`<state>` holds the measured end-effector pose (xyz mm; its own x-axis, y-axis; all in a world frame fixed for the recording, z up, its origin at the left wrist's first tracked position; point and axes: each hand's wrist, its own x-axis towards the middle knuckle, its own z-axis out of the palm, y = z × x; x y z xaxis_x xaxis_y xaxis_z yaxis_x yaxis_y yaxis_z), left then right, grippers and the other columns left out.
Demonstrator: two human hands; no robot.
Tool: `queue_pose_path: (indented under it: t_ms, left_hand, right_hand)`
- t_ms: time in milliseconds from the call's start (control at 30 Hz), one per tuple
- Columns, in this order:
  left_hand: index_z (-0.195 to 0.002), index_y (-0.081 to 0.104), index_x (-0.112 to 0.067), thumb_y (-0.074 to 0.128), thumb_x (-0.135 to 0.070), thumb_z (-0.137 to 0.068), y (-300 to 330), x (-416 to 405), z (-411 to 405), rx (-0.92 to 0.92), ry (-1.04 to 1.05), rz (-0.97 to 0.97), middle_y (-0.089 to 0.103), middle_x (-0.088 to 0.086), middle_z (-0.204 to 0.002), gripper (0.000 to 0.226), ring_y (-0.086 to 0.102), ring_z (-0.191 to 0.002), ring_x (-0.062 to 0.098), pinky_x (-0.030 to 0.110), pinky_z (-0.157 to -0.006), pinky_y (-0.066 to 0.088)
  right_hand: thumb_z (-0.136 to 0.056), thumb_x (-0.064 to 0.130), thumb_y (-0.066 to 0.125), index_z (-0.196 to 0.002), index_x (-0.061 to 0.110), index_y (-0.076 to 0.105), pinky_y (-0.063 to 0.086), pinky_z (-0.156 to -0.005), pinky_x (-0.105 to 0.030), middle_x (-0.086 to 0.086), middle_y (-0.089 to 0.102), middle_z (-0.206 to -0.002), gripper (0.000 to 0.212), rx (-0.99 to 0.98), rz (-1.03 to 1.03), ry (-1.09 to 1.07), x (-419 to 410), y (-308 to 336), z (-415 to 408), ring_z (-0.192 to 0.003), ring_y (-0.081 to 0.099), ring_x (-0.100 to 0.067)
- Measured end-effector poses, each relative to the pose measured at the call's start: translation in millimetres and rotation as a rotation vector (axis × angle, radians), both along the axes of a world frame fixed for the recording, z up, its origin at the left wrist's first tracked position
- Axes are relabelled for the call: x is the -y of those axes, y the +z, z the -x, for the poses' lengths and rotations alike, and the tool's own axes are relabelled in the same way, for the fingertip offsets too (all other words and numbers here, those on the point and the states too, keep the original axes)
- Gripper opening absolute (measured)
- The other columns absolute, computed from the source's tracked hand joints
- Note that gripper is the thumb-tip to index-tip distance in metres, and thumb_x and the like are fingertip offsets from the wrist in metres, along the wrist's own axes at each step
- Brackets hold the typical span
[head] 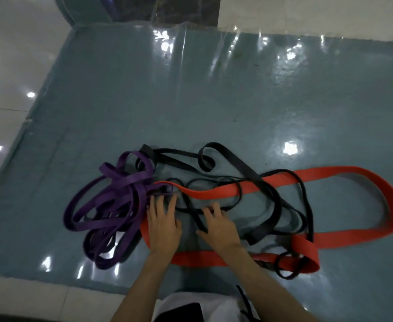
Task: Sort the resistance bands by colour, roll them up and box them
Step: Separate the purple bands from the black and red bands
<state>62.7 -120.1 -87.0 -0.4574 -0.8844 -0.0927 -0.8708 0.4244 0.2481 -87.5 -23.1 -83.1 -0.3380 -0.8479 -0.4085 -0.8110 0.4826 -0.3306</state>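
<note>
Head view: a tangle of resistance bands lies on a glossy blue-grey mat (237, 101) spread over a pale tiled floor (9, 66). The purple bands (111, 205) are heaped at lower left of centre, already mostly bunched to one side, which suggests sorting by colour has begun. The wide red band (330, 173) loops far out to the right of the frame and back under both wrists, while the black bands (249, 168), some broad and some thin, cross over it in the middle. Nothing is rolled yet, and no box can be made out here; a translucent, purple-tinged shape at the top edge is too unclear to name.

Both forearms come up from the bottom centre of the frame. The left hand (164, 224) lies palm-down with fingers spread and fairly straight, its fingertips at the seam where purple meets red and black, probably pinning or feeling for a strand to pull free. The right hand (218, 228) is also palm-down, fingers stretched forward and lightly bent over thin black strands; whether it is pinching one is hard to tell, it looks more like pressing. The hands sit close but apart, each working its own side of the knot
</note>
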Motion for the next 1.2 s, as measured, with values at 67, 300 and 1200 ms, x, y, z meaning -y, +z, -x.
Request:
queue_pose_path:
  t_ms: [67, 300, 1200]
  left_hand:
    - [-0.149, 0.053, -0.019, 0.083, -0.006, -0.073, 2, 6, -2, -0.003, 0.029, -0.018, 0.045, 0.022, -0.153, 0.083, 0.038, -0.147, 0.045, 0.057, -0.114, 0.041]
    - [-0.164, 0.024, -0.032, 0.076, -0.01, -0.083, 4, 12, -8, -0.029, -0.071, -0.191, 0.021, 0.017, -0.165, 0.099, 0.039, -0.145, 0.036, 0.045, -0.112, 0.048]
    - [-0.073, 0.057, -0.021, 0.069, -0.037, -0.093, 63, -58, 21, -0.429, -0.093, -0.527, 0.059, -0.006, -0.06, 0.028, 0.053, -0.057, 0.009, 0.047, -0.065, 0.049]
  right_hand:
    - [-0.092, 0.026, 0.07, -0.135, 0.018, 0.049, 0.059, -0.082, -0.04, -0.008, 0.044, -0.138, 0.048, -0.079, -0.004, 0.015, 9, 4, -1, -0.118, 0.058, -0.031]
    - [-0.086, 0.019, 0.064, -0.11, 0.023, 0.068, 0.054, -0.088, -0.038, -0.001, 0.069, -0.117, 0.025, 0.147, -0.055, 0.111, 4, 29, 19, -0.108, 0.066, -0.026]
    - [-0.083, -0.012, 0.064, -0.096, 0.023, 0.07, 0.056, -0.083, -0.028, 0.002, 0.068, -0.102, 0.037, 0.466, 0.538, -0.653, -118, 73, 69, -0.09, 0.067, -0.018]
